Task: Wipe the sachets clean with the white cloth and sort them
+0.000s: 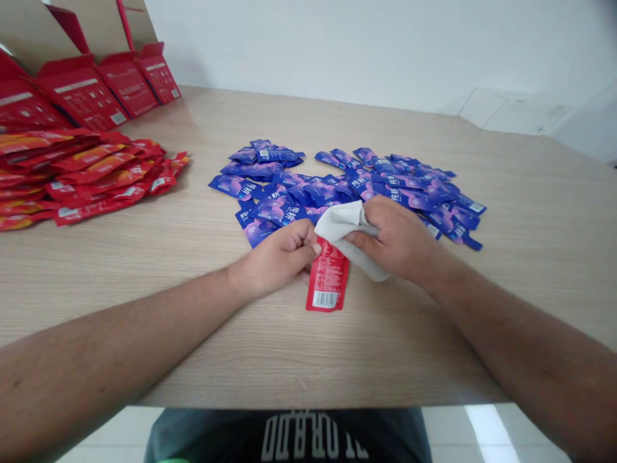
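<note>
Between finger and thumb, my left hand (282, 257) grips a red printed pouch (330, 280) by its upper left edge. Its barcode end points down toward me, above the table. My right hand (402, 238) is closed around a white cloth (344, 222). That cloth lies over the top end of the pouch and hides it; a fold hangs down on the right. Just beyond both hands, many small blue-purple sachets (328, 191) lie in a loose spread.
At the left, red and orange pouches (96, 173) are piled on the wooden table (216, 347). Open red cardboard boxes (80, 90) stand behind them. A white wall (337, 51) bounds the far side, and the table's front edge runs close to my body.
</note>
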`<state>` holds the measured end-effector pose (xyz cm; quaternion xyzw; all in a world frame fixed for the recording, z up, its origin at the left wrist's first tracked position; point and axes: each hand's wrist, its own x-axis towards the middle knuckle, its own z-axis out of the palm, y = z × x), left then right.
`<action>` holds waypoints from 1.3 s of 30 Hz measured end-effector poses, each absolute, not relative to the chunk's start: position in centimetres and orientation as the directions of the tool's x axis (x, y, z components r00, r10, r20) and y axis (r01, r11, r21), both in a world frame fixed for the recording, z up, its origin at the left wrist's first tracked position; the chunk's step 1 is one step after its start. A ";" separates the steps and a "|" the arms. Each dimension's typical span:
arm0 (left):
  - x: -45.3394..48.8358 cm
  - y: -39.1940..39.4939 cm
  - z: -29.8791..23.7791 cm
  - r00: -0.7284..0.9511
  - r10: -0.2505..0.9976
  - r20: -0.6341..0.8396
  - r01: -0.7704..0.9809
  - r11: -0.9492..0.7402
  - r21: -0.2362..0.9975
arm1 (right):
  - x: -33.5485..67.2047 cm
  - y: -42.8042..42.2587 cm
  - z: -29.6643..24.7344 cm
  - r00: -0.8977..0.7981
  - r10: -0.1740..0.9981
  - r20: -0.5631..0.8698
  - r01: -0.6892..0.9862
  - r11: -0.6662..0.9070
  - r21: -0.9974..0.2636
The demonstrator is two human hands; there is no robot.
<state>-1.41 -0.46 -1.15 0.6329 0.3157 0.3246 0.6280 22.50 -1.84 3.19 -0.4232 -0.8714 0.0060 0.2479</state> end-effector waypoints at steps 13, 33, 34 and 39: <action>-1.0 -0.7 -1.0 0.510 0.858 -0.057 -0.133 0.144 0.981 | 21.9 -2.5 3.3 -0.595 0.749 0.292 0.720 0.658 -0.219; -0.7 -1.0 -0.3 0.433 0.894 -0.116 -0.187 0.215 0.958 | 19.9 -5.1 3.4 -0.801 0.578 0.156 0.567 0.816 -0.115; -0.7 -1.0 -0.3 0.438 0.891 -0.115 -0.186 0.216 0.959 | 19.9 -5.1 3.3 -0.821 0.553 0.144 0.542 0.833 -0.112; -0.6 -0.8 -0.2 0.409 0.907 -0.099 -0.207 0.198 0.958 | 20.8 -4.1 3.2 -0.701 0.667 0.252 0.658 0.741 -0.131</action>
